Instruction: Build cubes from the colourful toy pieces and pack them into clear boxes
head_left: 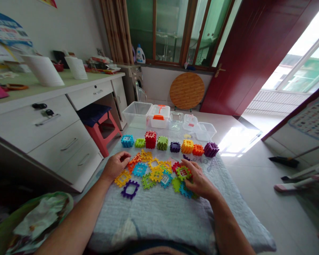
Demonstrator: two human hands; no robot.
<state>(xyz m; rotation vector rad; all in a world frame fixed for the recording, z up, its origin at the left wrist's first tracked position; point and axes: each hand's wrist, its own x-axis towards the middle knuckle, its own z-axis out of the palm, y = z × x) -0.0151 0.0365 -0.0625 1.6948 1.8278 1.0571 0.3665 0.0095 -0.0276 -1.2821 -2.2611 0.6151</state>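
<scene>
A loose spread of toothed plastic building pieces lies on the cloth-covered table between my hands. At its left edge, my left hand (pixel 117 165) has its fingers curled together beside the tilted orange pieces (pixel 134 160); what is between the fingertips is hidden. Across the pile, my right hand (pixel 198 177) has thumb and fingers around a green window piece (pixel 184 173), above a blue piece (pixel 185 191) and a lime piece (pixel 176 184). Closest to me lies a purple square frame (pixel 130 189). Yellow pieces (pixel 156 174) and a light blue piece (pixel 139 169) fill the middle.
Behind the pile stands a row of colour-sorted stacks, including red (pixel 150 139), blue (pixel 127 141) and purple (pixel 211 149). Clear plastic boxes (pixel 137 114) and a lidded box with an orange latch (pixel 159 117) line the far edge. A pink stool (pixel 102 132) stands left.
</scene>
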